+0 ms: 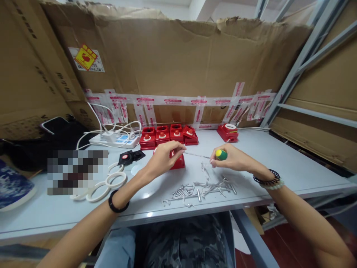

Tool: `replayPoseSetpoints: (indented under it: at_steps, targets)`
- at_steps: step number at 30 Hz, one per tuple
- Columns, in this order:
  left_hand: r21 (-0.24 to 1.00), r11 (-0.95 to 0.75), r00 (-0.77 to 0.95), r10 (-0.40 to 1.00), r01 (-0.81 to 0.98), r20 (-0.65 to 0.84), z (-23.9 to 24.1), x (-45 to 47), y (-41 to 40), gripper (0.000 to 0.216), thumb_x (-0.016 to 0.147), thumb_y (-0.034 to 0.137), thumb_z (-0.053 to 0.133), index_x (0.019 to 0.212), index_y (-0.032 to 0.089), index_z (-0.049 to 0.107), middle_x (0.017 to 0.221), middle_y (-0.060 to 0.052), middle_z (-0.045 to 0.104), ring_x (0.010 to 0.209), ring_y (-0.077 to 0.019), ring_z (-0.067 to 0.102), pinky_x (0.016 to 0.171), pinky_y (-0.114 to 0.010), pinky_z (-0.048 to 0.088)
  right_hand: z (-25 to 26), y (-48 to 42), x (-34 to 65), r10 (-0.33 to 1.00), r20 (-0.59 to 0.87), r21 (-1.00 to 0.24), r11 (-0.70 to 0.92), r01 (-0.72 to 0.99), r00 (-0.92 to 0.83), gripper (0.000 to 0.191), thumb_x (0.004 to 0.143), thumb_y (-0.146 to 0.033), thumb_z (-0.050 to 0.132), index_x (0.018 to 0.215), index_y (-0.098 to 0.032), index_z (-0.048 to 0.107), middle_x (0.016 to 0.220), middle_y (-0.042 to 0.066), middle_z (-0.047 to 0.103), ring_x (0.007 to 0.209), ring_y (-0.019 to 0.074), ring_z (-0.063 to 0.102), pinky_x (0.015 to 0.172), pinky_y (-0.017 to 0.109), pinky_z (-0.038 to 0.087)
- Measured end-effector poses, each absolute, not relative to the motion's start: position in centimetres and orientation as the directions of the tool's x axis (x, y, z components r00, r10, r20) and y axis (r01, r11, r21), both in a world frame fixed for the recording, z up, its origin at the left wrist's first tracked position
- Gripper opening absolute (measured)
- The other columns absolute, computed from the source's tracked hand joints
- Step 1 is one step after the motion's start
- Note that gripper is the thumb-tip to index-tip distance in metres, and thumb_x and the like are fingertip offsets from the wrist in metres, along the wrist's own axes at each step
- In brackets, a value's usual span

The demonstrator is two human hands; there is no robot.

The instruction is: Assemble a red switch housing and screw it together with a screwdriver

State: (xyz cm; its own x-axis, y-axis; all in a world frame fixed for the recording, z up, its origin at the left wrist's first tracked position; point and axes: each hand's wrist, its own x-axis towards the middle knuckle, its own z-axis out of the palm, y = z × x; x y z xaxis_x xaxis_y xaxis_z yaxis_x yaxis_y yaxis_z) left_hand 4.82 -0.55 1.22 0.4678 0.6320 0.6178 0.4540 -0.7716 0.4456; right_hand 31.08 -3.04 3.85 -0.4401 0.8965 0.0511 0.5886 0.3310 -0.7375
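Note:
My right hand (231, 158) is closed around a screwdriver with a green and yellow handle (222, 155). A thin metal rod (196, 155) spans the gap between my hands, its right end at my right fingertips. Whether it belongs to the screwdriver, I cannot tell. My left hand (164, 158) pinches the rod's left end between thumb and fingers. Just behind and below that hand stands a red box (180, 162), partly hidden by it. Loose screws and metal pins (184, 191) lie in a heap on the table below my hands, with bits of clear plastic.
Several red boxes with round red buttons (162, 136) line the back; another red unit with a white ring (229, 133) stands right. White rings (116, 180) and black parts (126, 157) lie left. A power strip (119, 140) with cables sits behind them, before cardboard (178, 63).

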Motion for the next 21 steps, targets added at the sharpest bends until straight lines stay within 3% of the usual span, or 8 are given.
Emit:
replayPoseSetpoints:
  at_steps: [5, 8, 11, 16, 21]
  targets:
    - [0.285, -0.747, 0.568, 0.650, 0.601, 0.506, 0.3, 6.3, -0.7, 0.008, 0.089, 0.021, 0.059, 0.085, 0.020, 0.066, 0.082, -0.001, 0.073, 0.079, -0.0196, 0.064, 0.076, -0.035, 0.040, 3.7, -2.5, 30.9, 0.909, 0.029, -0.798, 0.271, 0.539, -0.415, 0.014, 0.071, -0.025, 0.064, 0.079, -0.014, 0.064, 0.065, 0.002, 0.068, 0.055, 0.0103, 0.055, 0.052, 0.022, 0.044]
    - [0.193, -0.727, 0.604, 0.664, 0.659, 0.440, 0.0, 6.9, -0.8, 0.008, 0.088, 0.024, 0.061, 0.084, 0.019, 0.066, 0.077, -0.002, 0.071, 0.079, -0.0211, 0.061, 0.075, -0.036, 0.036, 4.0, -2.0, 30.2, 0.915, -0.021, -0.839, 0.203, 0.505, -0.402, 0.018, 0.069, -0.019, 0.059, 0.086, -0.017, 0.059, 0.062, -0.002, 0.066, 0.048, 0.0072, 0.049, 0.042, 0.019, 0.035]
    - [0.099, -0.733, 0.648, 0.648, 0.673, 0.401, -0.5, 7.2, -0.8, 0.008, 0.087, 0.022, 0.062, 0.084, 0.019, 0.068, 0.079, -0.004, 0.071, 0.084, -0.0228, 0.058, 0.076, -0.037, 0.033, 4.4, -1.4, 29.2, 0.903, -0.089, -0.871, 0.135, 0.473, -0.421, 0.024, 0.068, -0.017, 0.055, 0.092, -0.020, 0.054, 0.060, -0.004, 0.064, 0.044, 0.0065, 0.046, 0.037, 0.018, 0.029]
    - [-0.083, -0.771, 0.739, 0.567, 0.632, 0.364, -1.7, 7.7, -1.1, 0.015, 0.090, 0.023, 0.058, 0.081, 0.018, 0.069, 0.079, -0.007, 0.072, 0.091, -0.0258, 0.056, 0.082, -0.044, 0.029, 5.0, -0.7, 27.6, 0.855, -0.127, -0.883, 0.133, 0.450, -0.502, 0.024, 0.066, -0.016, 0.056, 0.089, -0.019, 0.054, 0.059, -0.003, 0.063, 0.045, 0.0071, 0.047, 0.037, 0.017, 0.030]
    - [-0.037, -0.790, 0.735, 0.551, 0.612, 0.395, -1.8, 7.3, -1.4, 0.015, 0.090, 0.030, 0.058, 0.088, 0.020, 0.069, 0.087, -0.005, 0.073, 0.095, -0.0254, 0.054, 0.085, -0.045, 0.028, 4.8, -0.1, 26.7, 0.800, -0.173, -0.896, 0.115, 0.429, -0.575, 0.018, 0.067, -0.016, 0.054, 0.085, -0.018, 0.056, 0.059, -0.003, 0.063, 0.042, 0.0061, 0.047, 0.037, 0.017, 0.031]
